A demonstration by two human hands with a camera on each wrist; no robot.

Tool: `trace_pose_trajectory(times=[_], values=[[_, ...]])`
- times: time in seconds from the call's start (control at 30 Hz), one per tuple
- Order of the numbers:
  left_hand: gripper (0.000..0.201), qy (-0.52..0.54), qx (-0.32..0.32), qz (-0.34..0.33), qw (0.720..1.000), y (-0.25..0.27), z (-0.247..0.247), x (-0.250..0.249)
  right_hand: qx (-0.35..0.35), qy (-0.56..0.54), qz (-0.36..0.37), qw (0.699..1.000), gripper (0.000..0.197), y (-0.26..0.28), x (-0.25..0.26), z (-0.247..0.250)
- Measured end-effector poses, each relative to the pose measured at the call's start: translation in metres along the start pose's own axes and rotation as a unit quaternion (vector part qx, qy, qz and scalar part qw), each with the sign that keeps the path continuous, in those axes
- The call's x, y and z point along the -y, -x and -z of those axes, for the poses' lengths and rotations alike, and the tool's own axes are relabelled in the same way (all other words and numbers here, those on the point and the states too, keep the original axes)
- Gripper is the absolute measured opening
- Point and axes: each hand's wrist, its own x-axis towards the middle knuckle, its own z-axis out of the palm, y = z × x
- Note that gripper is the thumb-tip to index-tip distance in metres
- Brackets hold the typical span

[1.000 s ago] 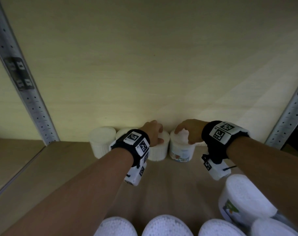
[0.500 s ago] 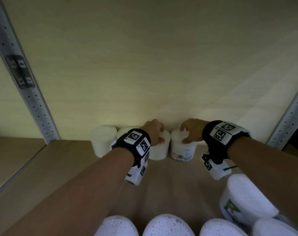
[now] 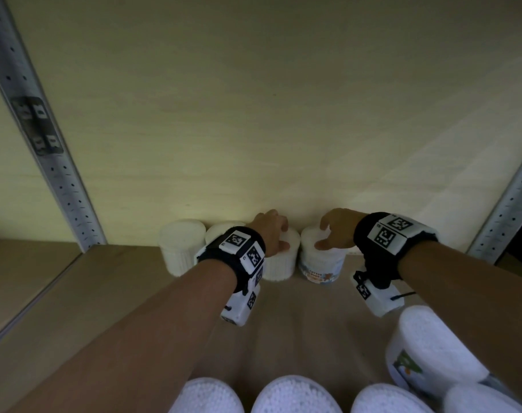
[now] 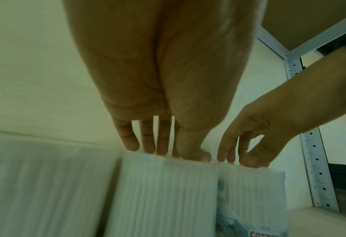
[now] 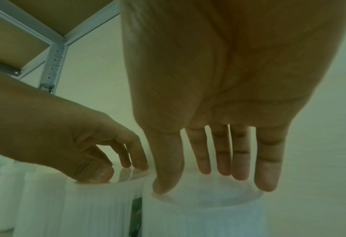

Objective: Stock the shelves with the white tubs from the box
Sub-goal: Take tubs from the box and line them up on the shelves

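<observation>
While both hands rest fingertips on lids at the wooden shelf back, tipping risk.
Left hand on ribbed white tub, right hand on labelled white plastic tub; fingers loose, no grip; a careless withdrawal could knock the tight row.

Front tubs cut off below
</observation>
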Motion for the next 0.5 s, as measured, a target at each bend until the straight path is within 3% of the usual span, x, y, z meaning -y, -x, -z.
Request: trace_pose_trajectory(times=[0.5], values=[[0.047, -0.009, 0.008, -0.004, 1.0, -0.0014, -0.0002, 0.0007, -0.005, 0.039, 0.034, 0.999, 0.063, -0.007, -0.001, -0.0048]])
